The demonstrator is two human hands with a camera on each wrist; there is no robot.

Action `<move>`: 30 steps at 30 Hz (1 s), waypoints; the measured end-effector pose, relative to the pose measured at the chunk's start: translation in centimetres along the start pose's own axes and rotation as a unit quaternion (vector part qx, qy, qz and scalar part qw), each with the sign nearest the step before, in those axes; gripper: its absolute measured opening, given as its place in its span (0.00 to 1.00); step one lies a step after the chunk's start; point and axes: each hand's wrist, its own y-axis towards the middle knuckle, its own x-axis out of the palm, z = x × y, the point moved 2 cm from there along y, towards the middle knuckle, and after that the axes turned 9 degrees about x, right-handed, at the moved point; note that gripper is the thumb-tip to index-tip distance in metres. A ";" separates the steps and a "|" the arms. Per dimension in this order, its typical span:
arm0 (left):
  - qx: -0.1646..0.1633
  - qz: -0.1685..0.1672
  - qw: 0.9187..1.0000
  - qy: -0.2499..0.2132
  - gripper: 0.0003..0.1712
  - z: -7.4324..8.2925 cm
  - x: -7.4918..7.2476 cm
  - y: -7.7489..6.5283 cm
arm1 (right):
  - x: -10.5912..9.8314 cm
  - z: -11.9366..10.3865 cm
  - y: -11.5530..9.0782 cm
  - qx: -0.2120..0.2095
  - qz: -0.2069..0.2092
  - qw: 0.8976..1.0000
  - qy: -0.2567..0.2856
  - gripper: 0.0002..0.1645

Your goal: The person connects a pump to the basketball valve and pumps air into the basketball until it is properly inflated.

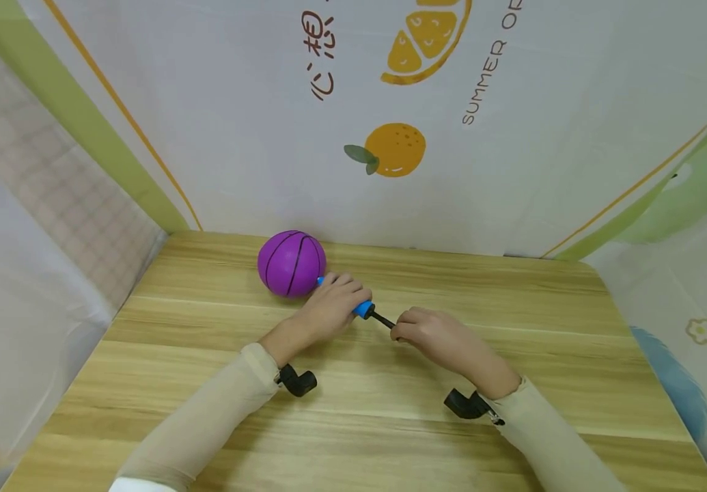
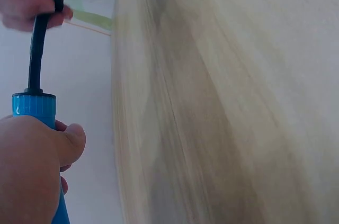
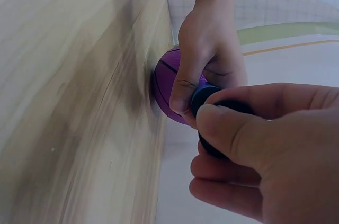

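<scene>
A purple ball [image 1: 290, 264] with black basketball lines sits near the back of the table, left of centre. Against its right side points the tip of a blue hand pump [image 1: 363, 309]. My left hand [image 1: 333, 306] grips the pump's blue barrel [image 2: 35, 105], thumb wrapped around it. The black rod [image 2: 37, 54] is drawn out of the barrel. At the rod's far end, my right hand [image 1: 430, 336] holds the black handle [image 3: 235, 106] between thumb and fingers. Whether the pump's tip is inside the ball is hidden by the left hand.
The wood-grain table [image 1: 353, 437] runs up to a white cloth backdrop [image 1: 255, 150] printed with oranges and lettering. More patterned cloth [image 1: 706, 294] hangs at the right side. A small black camera [image 1: 296, 380] is strapped on each wrist.
</scene>
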 end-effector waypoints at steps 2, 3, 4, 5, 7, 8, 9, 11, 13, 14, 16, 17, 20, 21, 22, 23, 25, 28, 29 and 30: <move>0.001 0.001 1.000 0.000 0.11 0.1 0.0 0.0 | 0.2 0.0 0.5 -0.002 -0.002 1.000 -0.006 0.08; 0.001 0.002 1.000 -0.001 0.11 0.1 0.0 0.1 | 0.3 0.0 0.7 -0.004 -0.001 1.000 -0.009 0.08; 0.002 0.003 1.000 -0.004 0.11 0.2 0.0 0.1 | 0.4 0.0 0.9 -0.005 -0.001 1.000 -0.012 0.08; 0.002 0.003 1.000 -0.006 0.11 0.2 0.0 0.1 | 0.5 0.0 1.1 -0.005 0.000 1.000 -0.015 0.08; 0.004 0.002 1.000 -0.011 0.11 0.3 0.1 0.1 | 0.7 0.0 1.5 -0.007 -0.002 1.000 -0.020 0.08; 0.005 0.000 1.000 -0.013 0.11 0.4 0.1 0.1 | 0.8 0.0 1.6 -0.007 -0.004 1.000 -0.022 0.08; 0.006 -0.001 1.000 -0.016 0.11 0.4 0.1 0.1 | 0.9 0.0 1.8 -0.007 -0.006 1.000 -0.025 0.08; 0.009 -0.005 1.000 -0.020 0.11 0.5 0.2 0.1 | 1.1 0.0 2.0 -0.006 -0.010 0.999 -0.030 0.07; 0.010 -0.008 1.000 -0.022 0.12 0.5 0.3 0.1 | 1.3 0.1 2.2 -0.005 -0.014 0.999 -0.034 0.06; 0.009 -0.008 1.000 -0.022 0.12 0.5 0.3 0.1 | 1.4 0.1 2.2 -0.004 -0.015 0.999 -0.034 0.06; 0.009 -0.007 1.000 -0.017 0.12 0.5 0.3 0.1 | 1.5 0.2 2.3 -0.003 -0.015 0.999 -0.035 0.05; 0.009 -0.006 1.000 -0.013 0.12 0.5 0.3 0.1 | 1.6 0.2 2.3 -0.002 -0.014 0.999 -0.035 0.05; 0.009 -0.004 1.000 -0.008 0.11 0.5 0.3 0.2 | 1.7 0.3 2.4 -0.004 -0.011 0.999 -0.036 0.04; 0.010 -0.004 1.000 -0.008 0.11 0.5 0.2 0.1 | 1.7 0.4 2.3 -0.005 -0.011 0.999 -0.037 0.04; 0.010 -0.005 1.000 -0.007 0.11 0.5 0.2 0.1 | 1.8 0.4 2.4 -0.006 -0.011 0.999 -0.037 0.04; 0.009 -0.005 1.000 -0.007 0.10 0.6 0.3 0.1 | 1.8 0.4 2.4 -0.007 -0.011 0.999 -0.036 0.04; 0.009 -0.005 1.000 -0.007 0.10 0.6 0.3 0.1 | 1.9 0.4 2.4 -0.007 -0.012 0.999 -0.034 0.04; 0.006 -0.005 1.000 0.002 0.09 0.4 0.4 0.1 | 1.9 0.4 2.4 -0.006 -0.009 0.999 -0.036 0.05; 0.006 -0.005 1.000 0.005 0.09 0.3 0.4 0.1 | 1.9 0.4 2.4 -0.005 -0.007 0.999 -0.036 0.06; 0.006 -0.006 1.000 0.008 0.08 0.3 0.4 0.1 | 2.0 0.4 2.4 -0.005 -0.004 0.999 -0.038 0.06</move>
